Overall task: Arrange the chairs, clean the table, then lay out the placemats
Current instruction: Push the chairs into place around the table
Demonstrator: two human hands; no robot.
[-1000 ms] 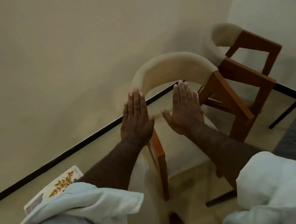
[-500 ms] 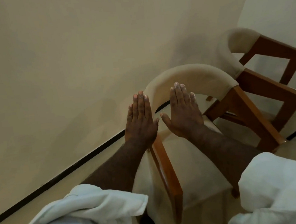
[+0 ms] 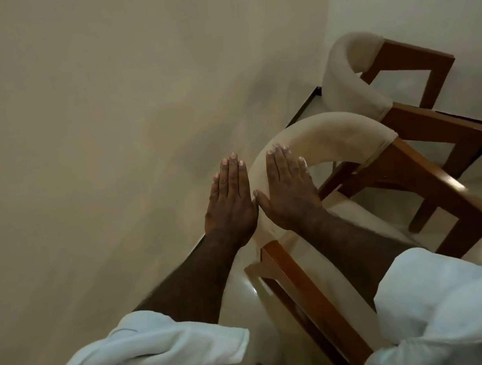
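Observation:
A wooden chair with a curved cream padded backrest [image 3: 326, 133] stands right in front of me, close to the wall. My left hand [image 3: 229, 201] and my right hand [image 3: 289, 192] are held out flat side by side, fingers straight, palms down over the left end of that backrest. Neither hand holds anything. Whether the palms touch the padding I cannot tell. A second chair of the same kind [image 3: 353, 74] stands behind the first, in the corner.
A beige wall [image 3: 110, 121] fills the left and upper view, with a black skirting strip [image 3: 303, 108] at its foot. The floor is glossy pale tile [image 3: 239, 297]. My light sleeves fill the bottom corners.
The view has swung toward the corner and both chairs now sit lower right. My flat hands have come closer together over the backrest. The patterned mat seen at lower left has left the view.

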